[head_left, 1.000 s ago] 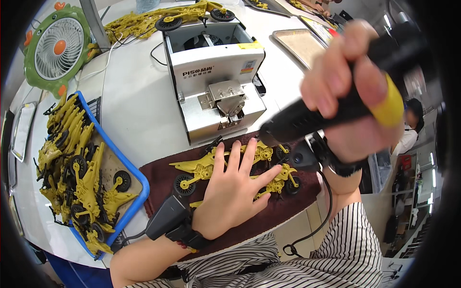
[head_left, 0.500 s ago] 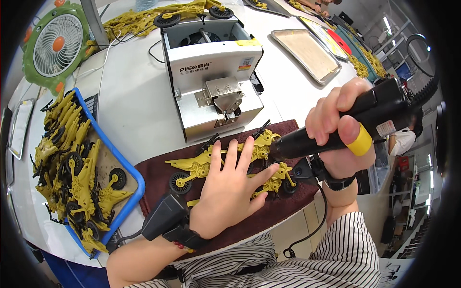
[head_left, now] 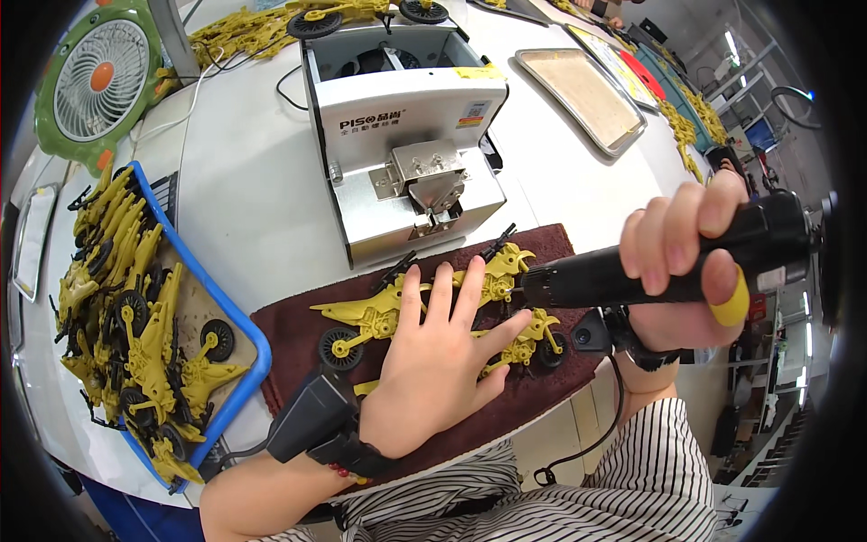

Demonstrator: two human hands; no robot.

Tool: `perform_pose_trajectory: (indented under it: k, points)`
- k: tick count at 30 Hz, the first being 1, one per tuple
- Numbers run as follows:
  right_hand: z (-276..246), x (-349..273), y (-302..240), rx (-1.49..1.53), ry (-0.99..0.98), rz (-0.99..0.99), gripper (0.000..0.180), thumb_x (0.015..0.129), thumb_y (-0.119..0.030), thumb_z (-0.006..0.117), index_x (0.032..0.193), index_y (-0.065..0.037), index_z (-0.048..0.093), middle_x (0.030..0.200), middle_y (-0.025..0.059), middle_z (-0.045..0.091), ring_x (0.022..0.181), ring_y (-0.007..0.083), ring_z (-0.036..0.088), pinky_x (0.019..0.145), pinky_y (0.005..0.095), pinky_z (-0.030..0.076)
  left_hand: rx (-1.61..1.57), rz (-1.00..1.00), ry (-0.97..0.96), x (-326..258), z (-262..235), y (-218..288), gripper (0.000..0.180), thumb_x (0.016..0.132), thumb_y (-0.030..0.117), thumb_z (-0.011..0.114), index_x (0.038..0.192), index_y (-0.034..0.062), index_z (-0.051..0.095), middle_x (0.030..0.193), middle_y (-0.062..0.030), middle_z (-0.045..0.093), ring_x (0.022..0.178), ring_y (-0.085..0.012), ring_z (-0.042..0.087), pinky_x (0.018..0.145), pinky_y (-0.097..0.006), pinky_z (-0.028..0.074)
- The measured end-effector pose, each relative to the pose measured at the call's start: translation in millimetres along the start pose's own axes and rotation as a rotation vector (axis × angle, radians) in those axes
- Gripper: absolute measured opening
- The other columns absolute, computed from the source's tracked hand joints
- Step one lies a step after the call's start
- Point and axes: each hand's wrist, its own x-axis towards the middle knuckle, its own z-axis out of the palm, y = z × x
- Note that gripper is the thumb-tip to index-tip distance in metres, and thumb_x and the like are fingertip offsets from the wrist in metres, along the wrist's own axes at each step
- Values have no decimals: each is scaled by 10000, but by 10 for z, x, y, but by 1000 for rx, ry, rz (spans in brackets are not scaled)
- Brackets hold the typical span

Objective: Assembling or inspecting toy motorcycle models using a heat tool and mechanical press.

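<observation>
Pressing flat, open left hand on yellow plastic motorcycles; right hand gripping black cylindrical screwdriver.

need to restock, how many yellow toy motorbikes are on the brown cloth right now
2 that I can tell: one rear toy motorbike at the cloth's far edge, one front toy motorbike under the left hand. That hand may hide more.

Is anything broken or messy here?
Nothing looks broken. The yellow toy motorbikes lie in a jumbled heap in the blue tray, and more lie on the brown cloth under the left hand. The right hand grips a black screwdriver.
</observation>
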Motion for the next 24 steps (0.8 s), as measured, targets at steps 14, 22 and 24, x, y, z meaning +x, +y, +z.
perform_pose_trajectory:
  k: [14,22,24]
  points:
    - [43,-39,-22,64,44,44,310,740,-148,654,877,-57,392,663,51,476,532,132,471,533,277,402,4,0,0,-16,10,-4,496,675,345,620,1151,291,491,1232,-224,351,1071,-373,379,909,-552,256]
    - [90,-31,139,-6,-21,39,251,766,-157,588,855,-64,373,646,32,446,490,111,436,486,252,369,-58,4,33,-18,-11,5,458,683,321,606,1125,227,531,1238,-231,352,1094,-377,363,941,-519,241]
    - [100,-36,192,8,-15,49,250,766,-157,590,852,-65,373,643,31,446,489,110,436,484,251,369,-24,-13,11,-38,17,-20,472,684,336,607,1141,268,513,1241,-220,342,1088,-371,364,928,-533,246]
